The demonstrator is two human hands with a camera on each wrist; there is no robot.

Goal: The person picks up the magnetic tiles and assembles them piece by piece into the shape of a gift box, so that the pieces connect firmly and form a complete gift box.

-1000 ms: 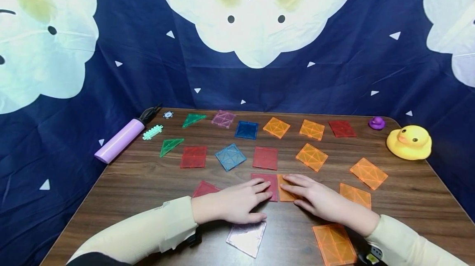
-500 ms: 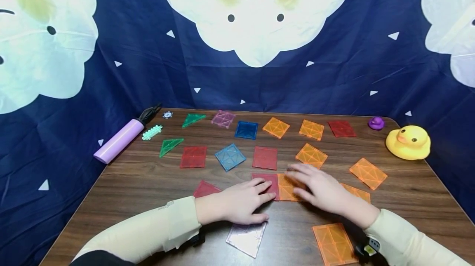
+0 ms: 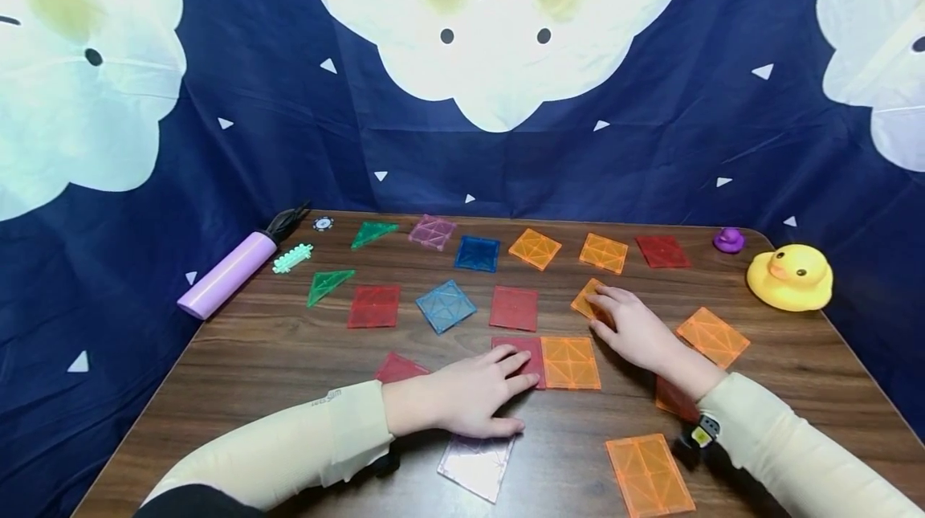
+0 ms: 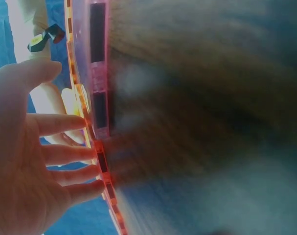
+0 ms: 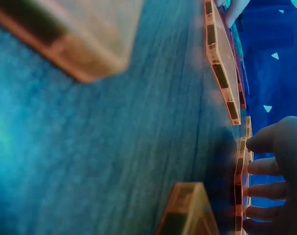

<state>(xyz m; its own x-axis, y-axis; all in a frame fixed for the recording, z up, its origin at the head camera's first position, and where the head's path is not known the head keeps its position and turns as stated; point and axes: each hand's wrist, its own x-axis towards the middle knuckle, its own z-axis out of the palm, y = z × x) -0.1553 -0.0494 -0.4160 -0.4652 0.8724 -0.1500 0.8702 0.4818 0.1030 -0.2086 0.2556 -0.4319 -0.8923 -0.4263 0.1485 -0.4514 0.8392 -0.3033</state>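
My left hand [image 3: 480, 393] rests its spread, nearly straight fingers on a red square magnetic tile [image 3: 536, 351], covering part of it. Edge to edge with that tile on its right lies an orange square magnetic tile [image 3: 571, 363]. My right hand [image 3: 639, 333] reaches over another orange magnetic tile [image 3: 582, 301] farther back, fingertips on its right part. In the right wrist view the fingers lie extended along that tile's edge [image 5: 239, 186]. A pale purple tile [image 3: 477, 466] lies just below my left hand, and a red tile [image 3: 400, 368] is partly hidden behind the left wrist.
Several more tiles lie flat around, including a blue one [image 3: 446, 307], a red one [image 3: 514, 308] and a large orange one [image 3: 650, 474]. A yellow duck [image 3: 790, 277] and a small purple duck [image 3: 729, 240] stand back right. A lilac hand pump [image 3: 227, 275] lies at the left edge.
My right hand has lifted off the orange tile beside the red one and moved back and right onto another orange tile. My left hand has stayed on the red tile.
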